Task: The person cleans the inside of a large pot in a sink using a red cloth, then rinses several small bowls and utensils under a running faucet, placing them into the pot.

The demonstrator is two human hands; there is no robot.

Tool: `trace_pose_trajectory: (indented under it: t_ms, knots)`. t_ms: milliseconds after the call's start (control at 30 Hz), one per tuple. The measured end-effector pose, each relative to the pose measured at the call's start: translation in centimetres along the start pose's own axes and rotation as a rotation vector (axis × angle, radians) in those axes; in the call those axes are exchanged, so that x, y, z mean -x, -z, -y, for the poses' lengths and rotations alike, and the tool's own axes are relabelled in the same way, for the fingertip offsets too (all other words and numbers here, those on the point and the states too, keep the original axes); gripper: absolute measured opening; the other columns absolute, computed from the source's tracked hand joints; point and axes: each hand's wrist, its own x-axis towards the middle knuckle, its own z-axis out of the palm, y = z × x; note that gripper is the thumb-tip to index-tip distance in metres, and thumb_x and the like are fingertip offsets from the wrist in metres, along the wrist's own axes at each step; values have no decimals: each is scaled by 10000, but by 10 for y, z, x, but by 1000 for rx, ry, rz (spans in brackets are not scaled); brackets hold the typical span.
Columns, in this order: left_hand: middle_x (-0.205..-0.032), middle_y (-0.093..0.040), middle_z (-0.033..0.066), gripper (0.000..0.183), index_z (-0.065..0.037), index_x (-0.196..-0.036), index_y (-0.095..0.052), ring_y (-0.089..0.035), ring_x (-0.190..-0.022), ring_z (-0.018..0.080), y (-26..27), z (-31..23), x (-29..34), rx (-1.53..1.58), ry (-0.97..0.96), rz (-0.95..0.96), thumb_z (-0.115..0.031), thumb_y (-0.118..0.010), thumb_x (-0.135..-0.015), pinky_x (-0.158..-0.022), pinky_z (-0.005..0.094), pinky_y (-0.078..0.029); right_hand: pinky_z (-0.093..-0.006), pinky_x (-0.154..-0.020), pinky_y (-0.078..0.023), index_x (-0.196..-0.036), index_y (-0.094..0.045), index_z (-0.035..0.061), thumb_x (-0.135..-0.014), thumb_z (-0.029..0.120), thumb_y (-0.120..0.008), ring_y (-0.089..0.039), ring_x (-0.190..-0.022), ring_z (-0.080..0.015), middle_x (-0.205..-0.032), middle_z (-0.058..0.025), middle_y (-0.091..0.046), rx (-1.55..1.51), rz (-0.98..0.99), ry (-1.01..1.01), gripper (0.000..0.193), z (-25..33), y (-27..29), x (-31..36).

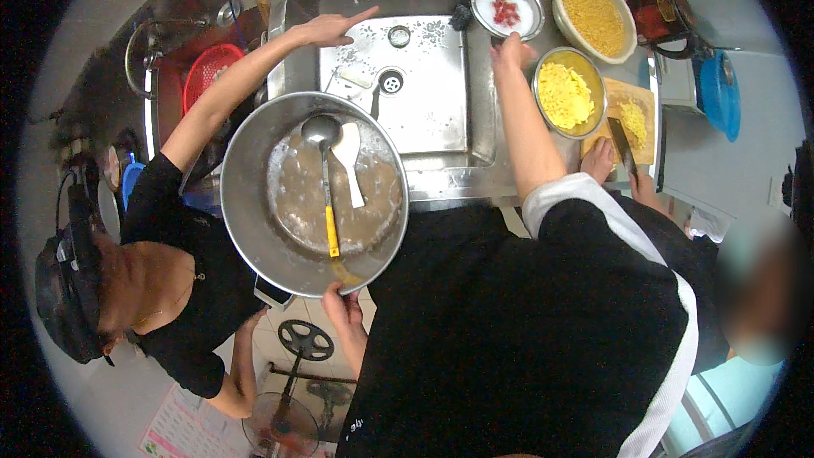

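Observation:
A large steel pot (238, 195) hangs in front of the sink, with cloudy brownish liquid in it. A ladle (331, 225) with a yellow handle and a white paddle-like spoon (349, 165) lie inside. My left hand (346, 322) grips the pot's near rim. My right hand (513, 53) reaches past the sink and holds the near rim of a small metal bowl (536, 32), which contains something white with red bits on top. Just to its right stands a metal bowl of chopped yellow pieces (565, 95).
A co-worker at left stretches a hand (335, 30) over the steel sink (441, 85); the other hand is by the pot. At right, another person's hand (600, 159) rests near a knife (622, 146) on a cutting board (649, 102). A cream basin (632, 34) holds yellow bits.

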Motion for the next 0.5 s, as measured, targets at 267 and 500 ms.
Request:
trace_pose_trajectory:
  t_ms: [267,500]
  knots:
    - [-935,-527,128,343,44,-1049,-444,-587,-774,246,5,-3,-10,-19,18,-35,48,-498,-710,-608,353,-546,-404,-795,-444,-972,-653,143,-718,204,-576,-566,-925,-322,-897,-138,-635,1386,468,892,272,36,-46,-30]
    - [-921,-522,134,327,53,-1028,-442,-591,-741,242,3,-7,-12,-49,28,-23,63,-493,-705,-606,356,-552,-426,-906,-427,-1208,-522,250,-783,262,-502,-542,-1087,-301,-1176,-158,-559,1892,677,733,425,19,-55,-106]
